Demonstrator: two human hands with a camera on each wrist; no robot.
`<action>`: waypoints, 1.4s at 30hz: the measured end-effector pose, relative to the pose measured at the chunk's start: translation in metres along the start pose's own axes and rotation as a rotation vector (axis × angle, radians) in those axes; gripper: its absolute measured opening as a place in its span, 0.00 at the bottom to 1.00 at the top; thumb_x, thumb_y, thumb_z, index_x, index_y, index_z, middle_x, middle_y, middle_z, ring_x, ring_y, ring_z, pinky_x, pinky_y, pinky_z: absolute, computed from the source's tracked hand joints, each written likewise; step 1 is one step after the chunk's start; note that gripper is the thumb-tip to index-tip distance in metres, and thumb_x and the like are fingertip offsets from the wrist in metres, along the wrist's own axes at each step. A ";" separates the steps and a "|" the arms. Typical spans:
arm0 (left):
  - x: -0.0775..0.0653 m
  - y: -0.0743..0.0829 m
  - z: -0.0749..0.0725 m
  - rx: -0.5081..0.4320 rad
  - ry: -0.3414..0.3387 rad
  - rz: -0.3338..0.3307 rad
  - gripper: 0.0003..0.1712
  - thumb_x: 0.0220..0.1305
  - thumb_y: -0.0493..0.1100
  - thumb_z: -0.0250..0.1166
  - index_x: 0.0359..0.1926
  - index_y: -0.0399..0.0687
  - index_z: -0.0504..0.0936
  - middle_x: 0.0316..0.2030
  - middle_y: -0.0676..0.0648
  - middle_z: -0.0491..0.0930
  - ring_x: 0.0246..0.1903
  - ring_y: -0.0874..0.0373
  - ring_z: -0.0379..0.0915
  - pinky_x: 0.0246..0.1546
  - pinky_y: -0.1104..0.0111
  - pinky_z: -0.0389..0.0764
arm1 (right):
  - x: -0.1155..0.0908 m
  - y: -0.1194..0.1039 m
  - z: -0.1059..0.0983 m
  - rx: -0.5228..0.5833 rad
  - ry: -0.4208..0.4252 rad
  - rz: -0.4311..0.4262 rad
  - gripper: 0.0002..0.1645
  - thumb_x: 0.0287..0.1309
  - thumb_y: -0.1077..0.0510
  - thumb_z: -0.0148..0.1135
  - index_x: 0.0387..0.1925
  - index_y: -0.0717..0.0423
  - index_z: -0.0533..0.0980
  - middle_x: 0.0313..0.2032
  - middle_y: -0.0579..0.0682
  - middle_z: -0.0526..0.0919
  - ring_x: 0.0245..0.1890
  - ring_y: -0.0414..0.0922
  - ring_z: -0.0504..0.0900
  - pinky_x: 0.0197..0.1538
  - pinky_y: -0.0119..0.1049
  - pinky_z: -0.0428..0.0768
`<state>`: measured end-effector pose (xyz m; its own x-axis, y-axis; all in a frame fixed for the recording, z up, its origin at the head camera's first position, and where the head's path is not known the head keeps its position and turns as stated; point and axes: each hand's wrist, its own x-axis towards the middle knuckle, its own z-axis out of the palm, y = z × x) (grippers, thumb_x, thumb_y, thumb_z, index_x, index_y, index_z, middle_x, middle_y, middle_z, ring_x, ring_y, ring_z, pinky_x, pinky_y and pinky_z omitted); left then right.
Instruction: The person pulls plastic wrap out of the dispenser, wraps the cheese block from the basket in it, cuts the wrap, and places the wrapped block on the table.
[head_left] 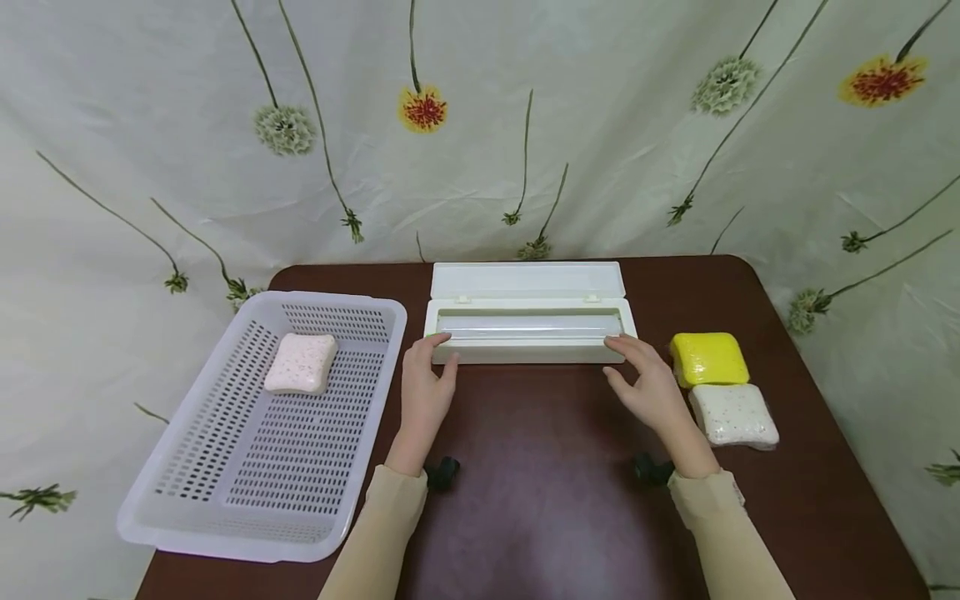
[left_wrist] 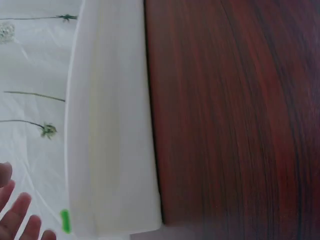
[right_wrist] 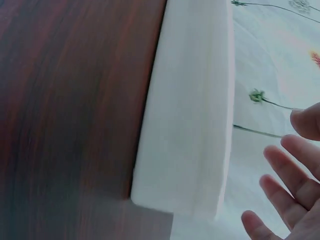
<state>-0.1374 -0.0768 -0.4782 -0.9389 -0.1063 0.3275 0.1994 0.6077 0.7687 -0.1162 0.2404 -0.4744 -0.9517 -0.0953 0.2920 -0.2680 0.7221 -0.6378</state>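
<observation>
A long white cling film dispenser lies at the far side of the brown table, its lid raised and leaning back. Inside it shows a pale roll of film. My left hand is at the dispenser's left front corner, fingers spread and holding nothing. At the right front corner my right hand has its fingers extended and holds nothing. Both wrist views show the dispenser's smooth front wall, with fingers of the left hand and fingers of the right hand beside its ends.
To the left stands a white perforated basket with a speckled, pale block in it. At the right, a yellow film-wrapped block and a speckled white wrapped block lie side by side. Flowered cloth hangs behind the table.
</observation>
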 end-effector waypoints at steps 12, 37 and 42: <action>0.028 -0.017 0.012 0.075 -0.040 -0.010 0.21 0.63 0.34 0.65 0.57 0.36 0.77 0.62 0.37 0.73 0.70 0.40 0.55 0.69 0.46 0.62 | 0.033 0.019 0.013 -0.090 -0.055 0.047 0.30 0.62 0.63 0.63 0.65 0.67 0.70 0.66 0.63 0.71 0.72 0.59 0.60 0.70 0.59 0.63; 0.030 -0.022 0.015 0.109 -0.027 -0.094 0.15 0.64 0.36 0.65 0.51 0.37 0.83 0.60 0.38 0.75 0.64 0.39 0.63 0.65 0.48 0.67 | 0.045 0.035 0.012 -0.044 -0.085 0.092 0.29 0.63 0.64 0.62 0.65 0.66 0.70 0.66 0.63 0.70 0.72 0.60 0.60 0.71 0.58 0.62; 0.030 -0.020 0.017 0.106 -0.013 -0.070 0.12 0.64 0.35 0.65 0.48 0.37 0.85 0.59 0.37 0.75 0.63 0.36 0.63 0.64 0.46 0.67 | 0.048 0.038 0.012 -0.042 -0.080 0.091 0.28 0.64 0.63 0.62 0.64 0.67 0.70 0.66 0.63 0.71 0.72 0.60 0.60 0.71 0.58 0.62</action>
<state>-0.1745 -0.0793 -0.4931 -0.9532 -0.1413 0.2673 0.1033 0.6787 0.7271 -0.1742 0.2544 -0.4930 -0.9811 -0.0817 0.1756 -0.1756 0.7578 -0.6284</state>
